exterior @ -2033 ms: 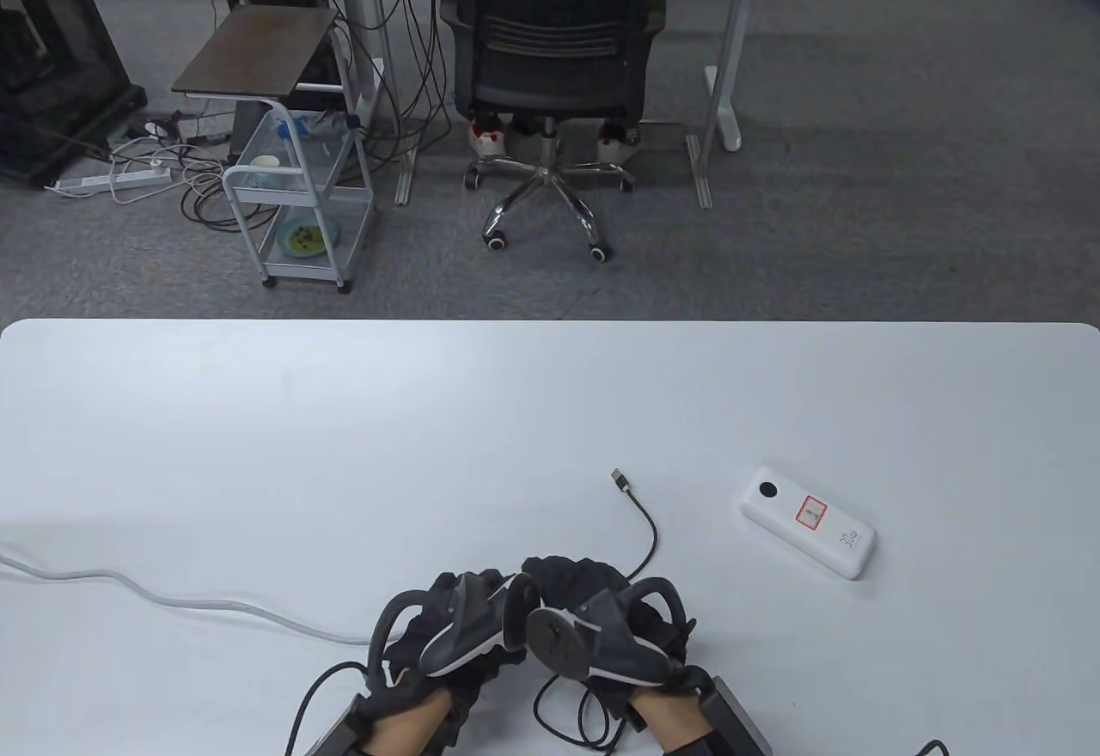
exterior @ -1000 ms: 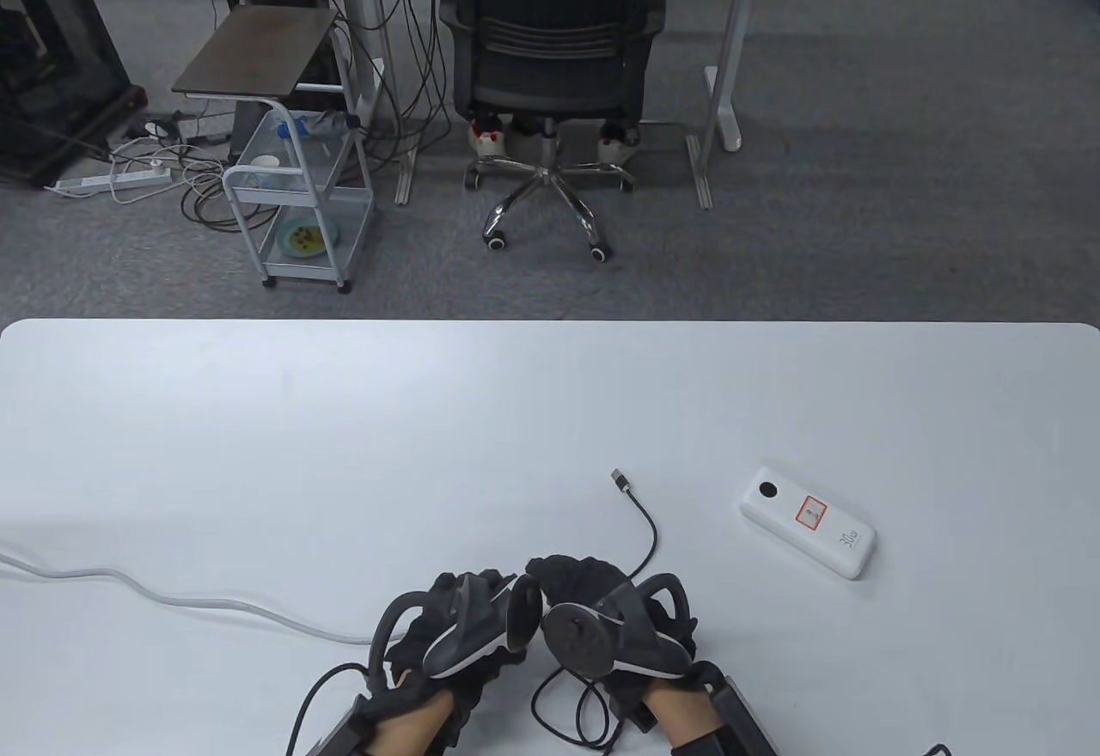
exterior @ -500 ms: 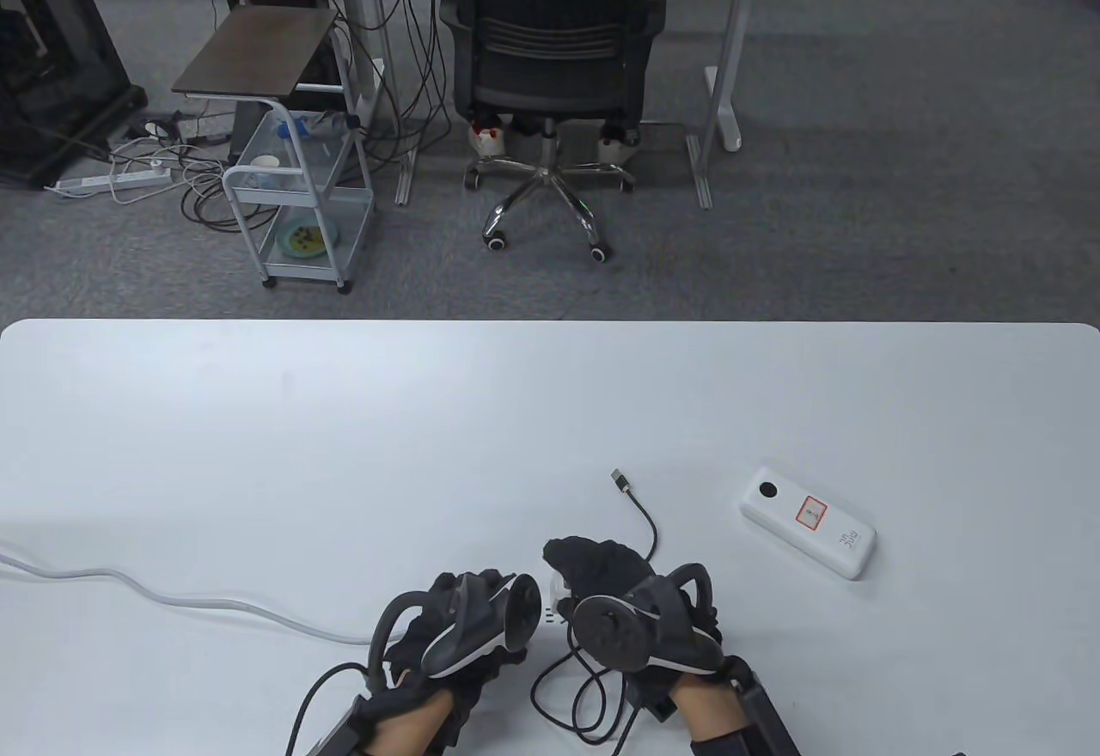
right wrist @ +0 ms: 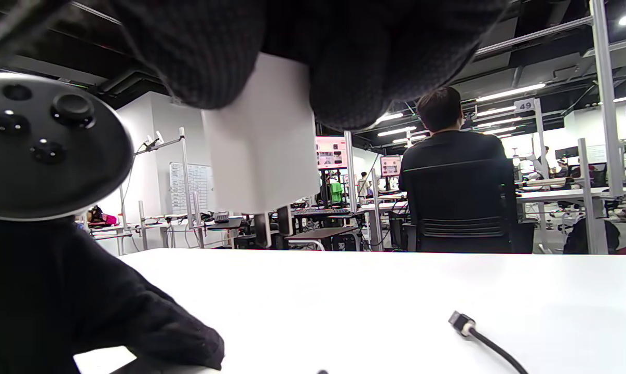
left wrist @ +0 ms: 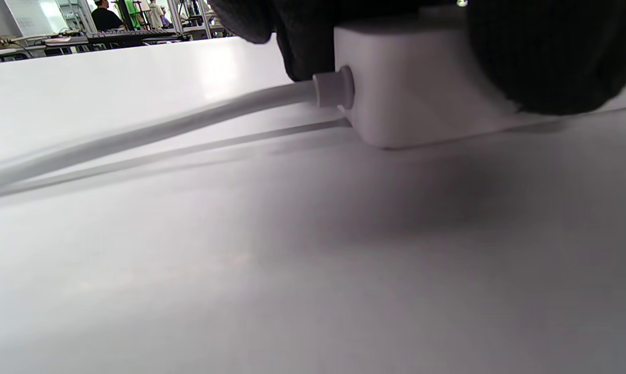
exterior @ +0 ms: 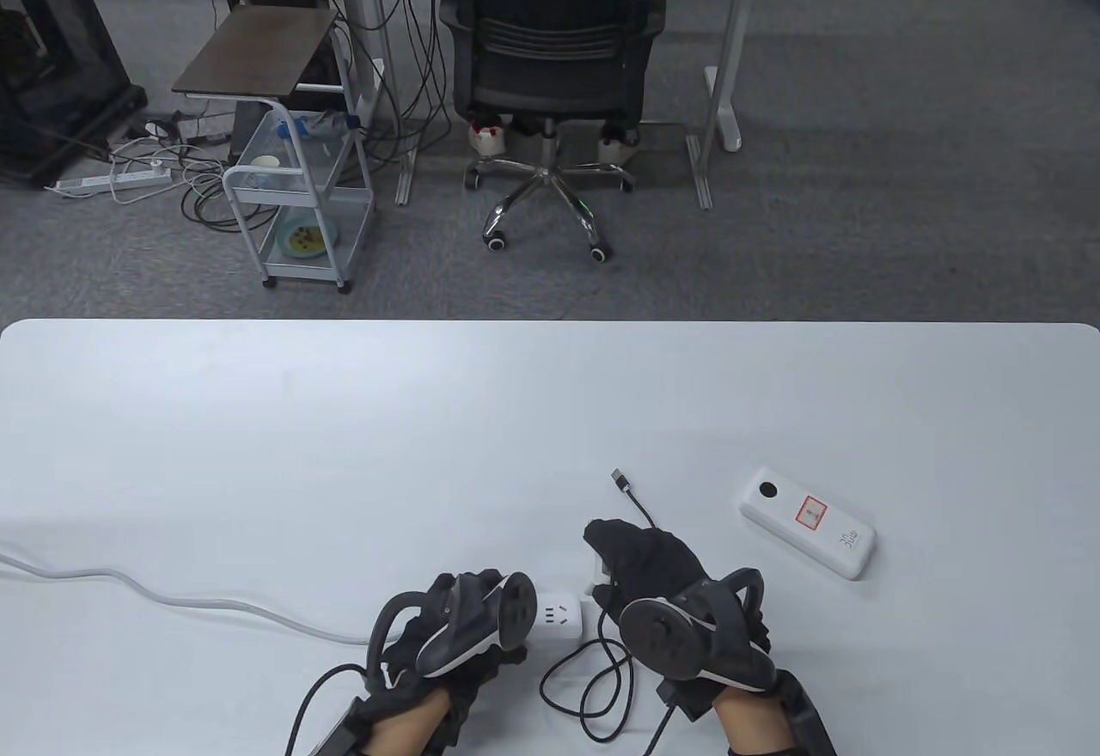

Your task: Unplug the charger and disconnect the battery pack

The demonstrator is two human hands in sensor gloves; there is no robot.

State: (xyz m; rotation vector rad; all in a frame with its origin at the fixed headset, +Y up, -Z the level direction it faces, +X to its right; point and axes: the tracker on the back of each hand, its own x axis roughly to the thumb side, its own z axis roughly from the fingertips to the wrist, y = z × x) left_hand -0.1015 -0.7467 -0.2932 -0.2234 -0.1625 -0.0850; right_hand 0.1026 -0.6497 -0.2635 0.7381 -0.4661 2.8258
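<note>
My left hand (exterior: 455, 627) presses down on the white power strip (exterior: 557, 616) near the tabletop's (exterior: 344, 429) six o'clock edge — in the left wrist view my gloved fingers (left wrist: 546, 57) lie over its top and side, grip clamped on the body, with its white cord (left wrist: 152, 130) running off toward nine o'clock. One socket face of the strip shows bare just at three o'clock of that hand. My right hand (exterior: 662, 584) sits just beyond that end of the strip, and its grip is closed around the white charger (right wrist: 261, 140); in the right wrist view the block hangs clear of the tabletop with its metal prongs pointing down, free of any socket. The black cable (exterior: 593, 679) loops on the tabletop at six o'clock of the charger, and its far plug (exterior: 620, 480) lies loose at twelve o'clock of my right hand. The white battery pack (exterior: 808, 522) rests flat at two o'clock of that hand — well apart from the plug, nothing connected to it.
</note>
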